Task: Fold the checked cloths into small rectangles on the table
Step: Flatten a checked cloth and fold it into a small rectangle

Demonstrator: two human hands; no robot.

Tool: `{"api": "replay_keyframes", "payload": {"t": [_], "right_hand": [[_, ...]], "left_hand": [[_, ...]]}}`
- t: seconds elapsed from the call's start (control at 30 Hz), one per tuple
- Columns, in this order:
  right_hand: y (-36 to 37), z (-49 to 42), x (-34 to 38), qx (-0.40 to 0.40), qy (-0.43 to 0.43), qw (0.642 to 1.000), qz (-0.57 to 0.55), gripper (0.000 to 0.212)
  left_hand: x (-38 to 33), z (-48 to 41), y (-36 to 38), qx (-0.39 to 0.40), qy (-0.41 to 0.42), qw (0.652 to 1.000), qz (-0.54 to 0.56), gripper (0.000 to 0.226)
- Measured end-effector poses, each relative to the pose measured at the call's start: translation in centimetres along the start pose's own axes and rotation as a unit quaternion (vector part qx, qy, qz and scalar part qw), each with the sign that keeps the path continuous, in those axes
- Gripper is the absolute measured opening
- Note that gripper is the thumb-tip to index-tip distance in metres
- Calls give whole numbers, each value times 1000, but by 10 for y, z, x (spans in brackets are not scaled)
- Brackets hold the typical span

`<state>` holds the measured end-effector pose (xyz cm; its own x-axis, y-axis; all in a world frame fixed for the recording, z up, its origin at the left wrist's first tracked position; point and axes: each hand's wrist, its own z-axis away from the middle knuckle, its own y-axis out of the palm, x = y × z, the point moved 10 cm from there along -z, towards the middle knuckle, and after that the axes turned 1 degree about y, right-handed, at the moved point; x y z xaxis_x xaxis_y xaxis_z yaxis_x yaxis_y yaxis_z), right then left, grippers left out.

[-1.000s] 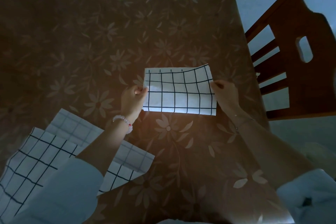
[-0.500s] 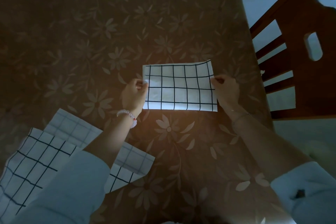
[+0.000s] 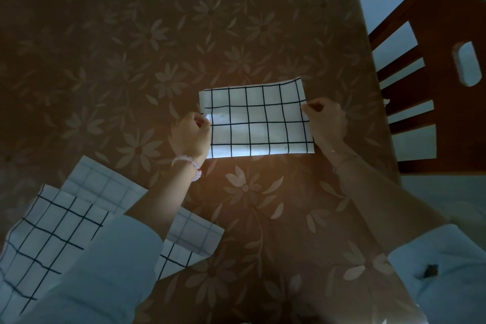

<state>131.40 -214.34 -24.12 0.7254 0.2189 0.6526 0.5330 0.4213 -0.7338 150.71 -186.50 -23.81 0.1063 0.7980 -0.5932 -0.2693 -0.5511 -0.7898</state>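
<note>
Folded cloth (image 3: 256,121) has flattened; left hand (image 3: 190,137), right hand (image 3: 327,121) pinch its ends.

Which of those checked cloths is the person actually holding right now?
The small folded cloth in the middle: the left hand and right hand pinch its short ends. The other cloths lie spread at the near left, in neither hand.

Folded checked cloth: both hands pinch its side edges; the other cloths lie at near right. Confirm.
Not quite: the head view shows the other cloths at the near left. The left hand and right hand do pinch the folded checked cloth.
</note>
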Motion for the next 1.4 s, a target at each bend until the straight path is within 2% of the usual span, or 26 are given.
{"api": "replay_keyframes", "payload": {"t": [0.27,0.43,0.73,0.93,1.07,1.23,1.3,1.4], "right_hand": [[6,-4,4,-1,-3,1000,-29,18],[10,-7,9,-2,-20,1000,-21,20],[13,-6,12,-6,-32,999,7,19],[13,-8,7,-17,-13,1000,3,17],[13,-8,8,-19,-24,999,8,16],[12,-10,12,-19,-55,998,22,14],[12,-11,13,-16,-57,998,26,13],[12,-11,14,-8,-52,998,37,10]], "left_hand": [[12,-1,-6,-8,-57,998,34,11],[16,-2,-6,-4,-64,997,49,18],[19,-1,-4,-12,-75,995,67,13],[14,-1,-4,-13,-58,998,30,10],[11,-1,-3,-21,-24,999,-3,8],[-2,0,-10,-53,22,997,-43,21],[-23,5,-10,-57,92,992,-63,21],[-66,18,11,18,244,968,-48,21]]}}
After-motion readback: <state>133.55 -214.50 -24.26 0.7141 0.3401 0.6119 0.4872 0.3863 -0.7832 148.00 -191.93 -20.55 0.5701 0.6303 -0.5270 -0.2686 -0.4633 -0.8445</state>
